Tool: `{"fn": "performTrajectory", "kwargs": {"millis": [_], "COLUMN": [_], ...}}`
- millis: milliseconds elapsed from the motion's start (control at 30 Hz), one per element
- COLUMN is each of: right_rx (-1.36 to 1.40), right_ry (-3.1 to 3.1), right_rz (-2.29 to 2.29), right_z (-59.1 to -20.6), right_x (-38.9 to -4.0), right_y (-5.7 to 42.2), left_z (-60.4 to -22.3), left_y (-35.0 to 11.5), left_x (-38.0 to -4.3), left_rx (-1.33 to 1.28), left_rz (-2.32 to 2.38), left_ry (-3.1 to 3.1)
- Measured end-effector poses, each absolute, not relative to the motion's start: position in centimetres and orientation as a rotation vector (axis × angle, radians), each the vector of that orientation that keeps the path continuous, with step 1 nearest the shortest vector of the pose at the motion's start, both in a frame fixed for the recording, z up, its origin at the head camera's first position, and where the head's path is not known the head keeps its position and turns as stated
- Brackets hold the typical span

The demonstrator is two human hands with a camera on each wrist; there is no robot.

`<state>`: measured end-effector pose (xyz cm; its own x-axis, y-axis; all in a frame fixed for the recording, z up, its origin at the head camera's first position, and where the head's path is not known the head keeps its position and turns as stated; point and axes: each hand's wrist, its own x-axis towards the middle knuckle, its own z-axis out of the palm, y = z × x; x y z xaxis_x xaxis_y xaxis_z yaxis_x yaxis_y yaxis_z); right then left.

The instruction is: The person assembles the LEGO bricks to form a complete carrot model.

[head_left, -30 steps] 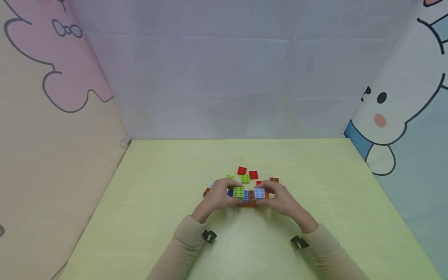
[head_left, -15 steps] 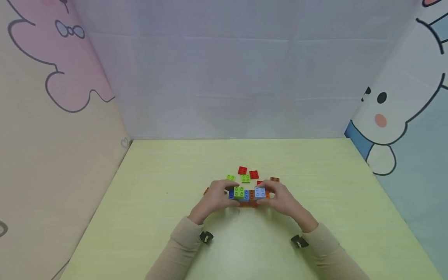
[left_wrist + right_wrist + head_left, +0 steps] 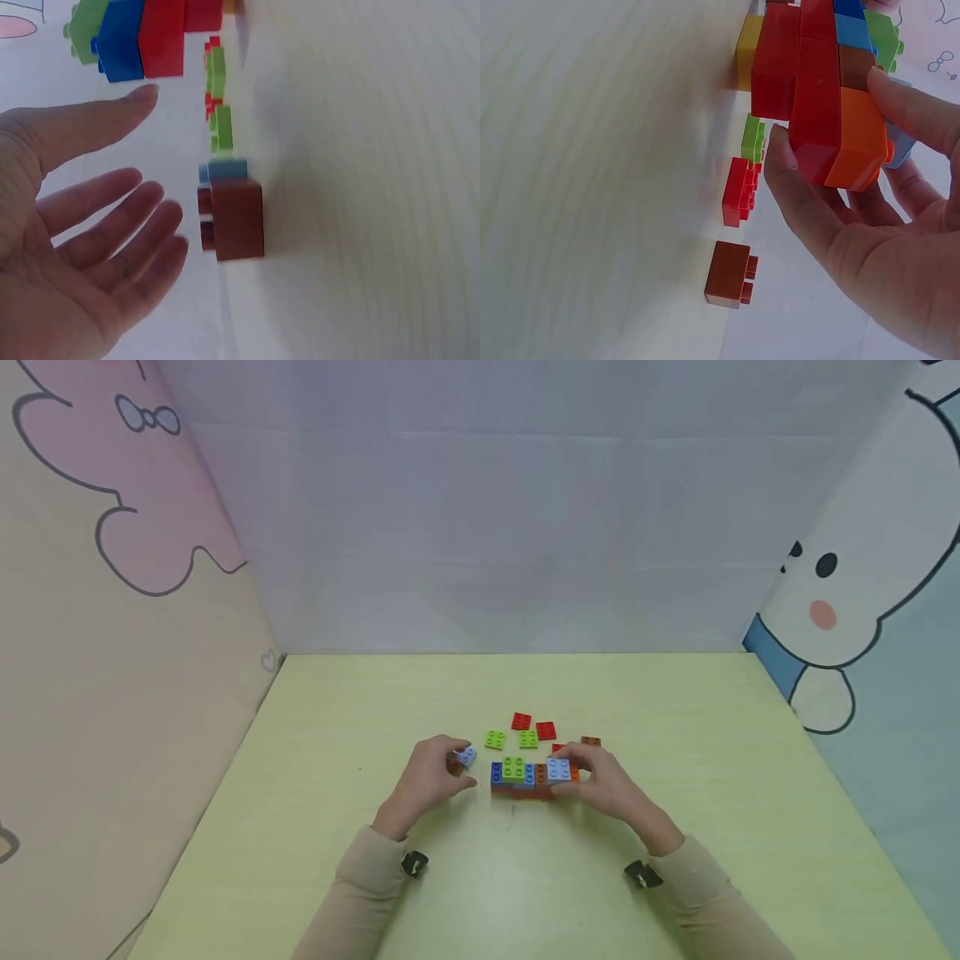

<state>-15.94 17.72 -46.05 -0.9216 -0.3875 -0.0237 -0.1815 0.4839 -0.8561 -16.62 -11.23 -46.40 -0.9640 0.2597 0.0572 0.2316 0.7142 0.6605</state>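
Observation:
My right hand [image 3: 603,785] grips the right end of a built block of toy bricks [image 3: 525,792]; thumb and fingers curl round its orange brick [image 3: 859,139]. Red bricks [image 3: 814,90] form the lower layers, with a yellow brick [image 3: 748,56] at the bottom. Blue, brown and orange bricks make a row above, topped by a light green brick [image 3: 513,768] and a light blue brick [image 3: 558,770]. Off the block's left end, my left hand [image 3: 427,777] is spread with nothing in it. Its fingers are near a loose light blue brick [image 3: 467,757] and a brown brick [image 3: 238,221].
Behind the block lie two loose light green bricks [image 3: 495,740] and several red bricks [image 3: 522,721]. Another brown brick [image 3: 591,742] lies at the back right. The pale table [image 3: 360,710] is bordered by a plain back wall and cartoon-printed side walls.
My left hand has let go of the block's left end and moved left beside the loose light blue and brown bricks. My right hand keeps its grip on the block.

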Motion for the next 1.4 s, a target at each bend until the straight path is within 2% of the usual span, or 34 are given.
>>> {"fn": "performTrajectory", "kwargs": {"millis": [333, 667, 1000, 1400], "right_rx": [-0.480, -0.462, -0.442, -0.470], "right_ry": [2.520, 2.520, 2.521, 2.510], "right_rz": [-1.405, -1.401, -1.393, -1.412], "right_z": [-46.1, -46.3, -45.9, -45.9], "right_x": [-16.0, -16.0, -15.9, -16.0], "right_y": [17.8, 17.7, 17.6, 17.7], "left_z": [-47.0, -47.9, -46.0, -41.8], "left_y": [-12.0, -12.2, -12.1, -9.4], "left_x": [-16.9, -17.4, -17.2, -16.3], "left_rx": [0.082, -0.006, 0.088, 0.469], "left_rz": [0.942, 0.943, 0.937, 1.159], "left_ry": [2.930, 2.882, 2.965, 2.880]}}
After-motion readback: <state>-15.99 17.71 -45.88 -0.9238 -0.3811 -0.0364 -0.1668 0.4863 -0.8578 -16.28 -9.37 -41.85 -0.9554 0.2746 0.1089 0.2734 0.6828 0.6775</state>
